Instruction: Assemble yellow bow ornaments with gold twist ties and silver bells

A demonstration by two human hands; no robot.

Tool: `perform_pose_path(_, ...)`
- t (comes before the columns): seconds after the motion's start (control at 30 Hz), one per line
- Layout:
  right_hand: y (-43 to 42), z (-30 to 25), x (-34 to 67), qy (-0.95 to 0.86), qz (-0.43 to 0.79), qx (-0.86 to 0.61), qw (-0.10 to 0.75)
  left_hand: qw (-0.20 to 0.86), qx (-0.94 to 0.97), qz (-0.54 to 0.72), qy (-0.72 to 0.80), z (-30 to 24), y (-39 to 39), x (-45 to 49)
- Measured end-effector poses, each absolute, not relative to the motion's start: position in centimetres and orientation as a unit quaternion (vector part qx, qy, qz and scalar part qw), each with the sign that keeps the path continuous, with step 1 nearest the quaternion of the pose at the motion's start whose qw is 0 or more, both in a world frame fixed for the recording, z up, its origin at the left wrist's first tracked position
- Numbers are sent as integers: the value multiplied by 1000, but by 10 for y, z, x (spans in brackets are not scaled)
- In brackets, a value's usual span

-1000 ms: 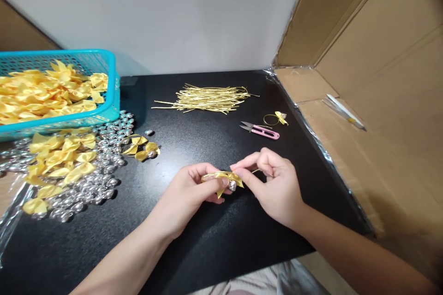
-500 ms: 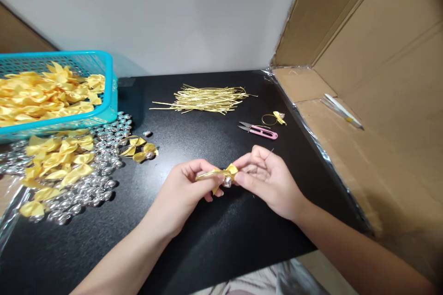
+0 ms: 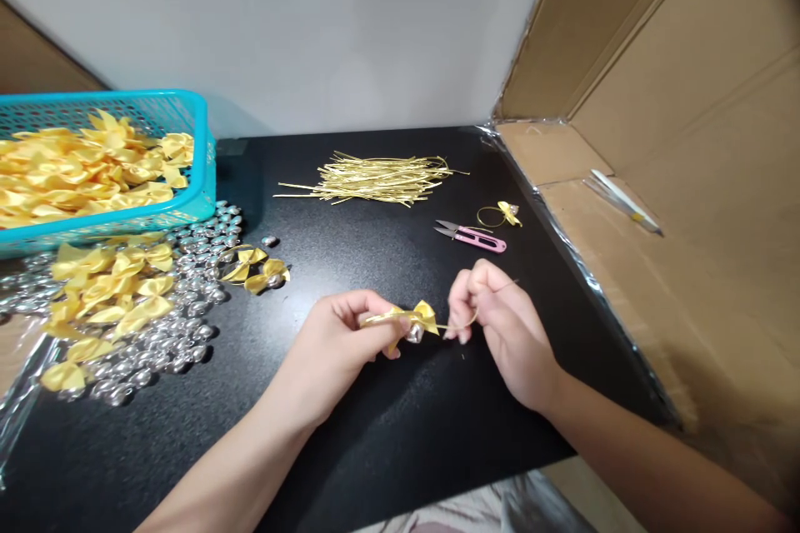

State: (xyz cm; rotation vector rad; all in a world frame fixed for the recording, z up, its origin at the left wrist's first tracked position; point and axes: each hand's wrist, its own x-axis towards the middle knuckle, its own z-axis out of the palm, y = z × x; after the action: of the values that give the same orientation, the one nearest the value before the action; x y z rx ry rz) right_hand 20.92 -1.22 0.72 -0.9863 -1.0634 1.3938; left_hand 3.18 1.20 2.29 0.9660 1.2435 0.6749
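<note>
Between thumb and fingers, my left hand (image 3: 350,341) pinches a yellow ribbon bow (image 3: 426,316) above the black table. A shiny silver bead (image 3: 414,334) sits against the bow's middle, partly covered by my thumb. From the bow a thin gold cord (image 3: 459,325) runs right to my right hand (image 3: 506,333), whose curled fingers grip it. A fine thread-like end sticks out above that hand; whether it is the same cord I cannot tell. Beyond my right hand lie pink thread snips (image 3: 481,240) and a bow with a cord loop (image 3: 509,214).
A turquoise basket (image 3: 201,158) of yellow bows stands at the left. Before it are silver beads (image 3: 187,341) and loose bows (image 3: 118,283). A bundle of gold cords (image 3: 381,181) lies at the back. Cardboard (image 3: 650,100) walls the right side, with a white-handled tool (image 3: 625,200) there.
My right hand has drawn away from the bow to the right, and the gold cord now spans the gap. My left hand keeps its pinch. The view has shifted slightly.
</note>
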Motion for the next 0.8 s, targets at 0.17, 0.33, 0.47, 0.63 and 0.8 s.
perform_pose_path(0.17, -11, 9, 222, -469, 558, -412, 547, 697, 382, 289, 533, 15, 15, 30)
perform_pose_path(0.33, -1, 17, 233, -423, 581, -366, 592, 713, 388, 259, 524, 17, 12, 35)
perform_pose_path(0.47, 1, 17, 234, -418, 672, -285, 540, 703, 412, 242, 527, 18, 9, 40)
perform_pose_path(0.63, -4, 21, 236, -454, 680, -298, 493, 669, 434, 251, 549, 17, 7, 42)
perform_pose_path(0.8, -17, 26, 239, -586, 608, -301, 443, 647, 419, 295, 565, 16, 6, 42)
